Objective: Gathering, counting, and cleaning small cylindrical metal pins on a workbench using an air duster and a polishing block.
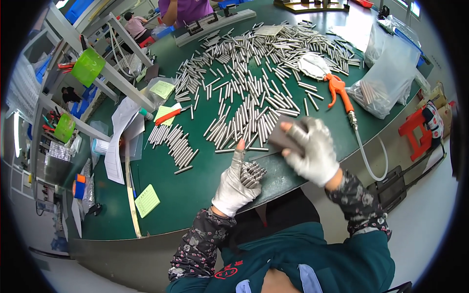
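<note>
My left hand point(228, 189), in a whitish glove with bare fingertips, is closed around a bundle of short metal rods point(253, 174) near the table's front edge. Its thumb points up and away from me. To the right, my right hand point(316, 152), gloved the same way, grips a flat dark brown block point(282, 137); whether it is a sanding block I cannot tell. The block is held apart from the bundle, over the near end of a large spread of loose metal rods point(259, 115). A smaller group of rods point(178, 146) lies in rows to the left.
An orange air gun point(338, 90) with a clear hose lies at right, beside a plastic bag of rods point(378, 95). Left are an orange-handled cutter point(168, 116), papers point(119, 141) and a yellow note pad point(147, 200). Across the green table point(195, 215), a person in purple point(193, 10) is present.
</note>
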Demonstrator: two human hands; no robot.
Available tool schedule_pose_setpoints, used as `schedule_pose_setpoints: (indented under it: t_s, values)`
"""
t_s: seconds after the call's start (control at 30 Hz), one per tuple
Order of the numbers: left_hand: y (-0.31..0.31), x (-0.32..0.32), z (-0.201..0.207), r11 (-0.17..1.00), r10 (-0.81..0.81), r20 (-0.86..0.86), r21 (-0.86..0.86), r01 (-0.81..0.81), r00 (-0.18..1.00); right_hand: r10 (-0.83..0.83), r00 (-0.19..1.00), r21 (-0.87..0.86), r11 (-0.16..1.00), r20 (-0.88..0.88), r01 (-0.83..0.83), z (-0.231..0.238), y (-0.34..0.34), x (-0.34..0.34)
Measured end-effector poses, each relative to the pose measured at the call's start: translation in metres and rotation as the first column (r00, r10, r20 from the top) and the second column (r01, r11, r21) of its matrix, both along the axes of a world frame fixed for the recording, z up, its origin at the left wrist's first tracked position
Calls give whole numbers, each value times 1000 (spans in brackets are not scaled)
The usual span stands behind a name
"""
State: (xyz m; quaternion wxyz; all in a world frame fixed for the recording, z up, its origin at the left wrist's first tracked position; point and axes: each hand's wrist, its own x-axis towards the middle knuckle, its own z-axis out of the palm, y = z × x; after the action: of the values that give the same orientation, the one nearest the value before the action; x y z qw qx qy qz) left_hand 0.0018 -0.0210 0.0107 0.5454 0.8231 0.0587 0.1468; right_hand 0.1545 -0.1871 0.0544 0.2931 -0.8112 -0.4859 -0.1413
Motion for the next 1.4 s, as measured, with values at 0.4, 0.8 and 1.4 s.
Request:
schedule_pose_setpoints:
  t_s: [0.4,0.8,1.4]
  values:
    - [-4,-3,3,965,5,-35,-263,-14,999,139,990,7,990,-6,-139,-4,-3,-17]
    - [-10,3,9,972,44,-6,-232,-44,999,224,973,54,974,-61,-220,-11,-18,-26]
    - [-7,0,9,958,59,-25,-280,-64,998,-80,992,-97,991,97,90,-8,-18,-6]
